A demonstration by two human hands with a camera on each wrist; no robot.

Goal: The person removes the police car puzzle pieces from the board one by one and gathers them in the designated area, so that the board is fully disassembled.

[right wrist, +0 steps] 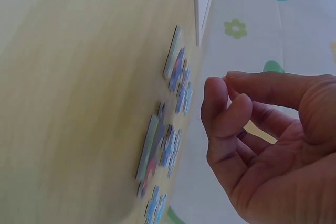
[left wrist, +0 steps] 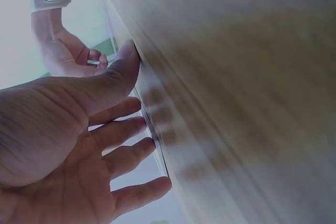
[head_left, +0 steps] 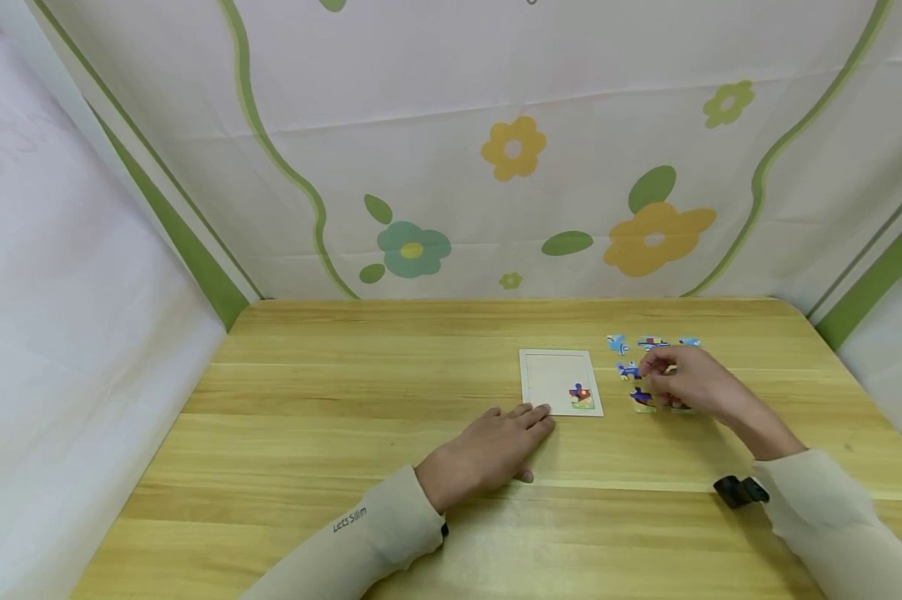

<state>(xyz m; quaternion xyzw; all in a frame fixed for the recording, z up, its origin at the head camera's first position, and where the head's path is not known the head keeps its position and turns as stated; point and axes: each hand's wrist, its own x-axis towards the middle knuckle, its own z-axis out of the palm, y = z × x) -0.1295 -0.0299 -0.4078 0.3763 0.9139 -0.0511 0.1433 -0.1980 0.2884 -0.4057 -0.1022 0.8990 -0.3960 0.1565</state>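
My left hand [head_left: 496,446] lies with fingers stretched out, fingertips on the near-left edge of a white puzzle tray [head_left: 533,382]. One jigsaw piece [head_left: 582,397] sits in the tray's near-right corner. My right hand [head_left: 687,379] hovers over loose jigsaw pieces to the right of the tray, fingers bent loosely. In the right wrist view its thumb and fingertips [right wrist: 215,90] come close together, and no piece shows between them. A blue piece [head_left: 628,371] and a red-and-green piece [head_left: 642,400] lie just left of this hand. The hand partly covers other pieces.
Farther back lie more pieces, among them a light-blue one [head_left: 618,343] and a colourful one [head_left: 652,342]. The wooden table [head_left: 308,400] ends at a flowered cloth [head_left: 436,167] behind, with cloth on both sides. A black strap end [head_left: 739,492] hangs at the right sleeve.
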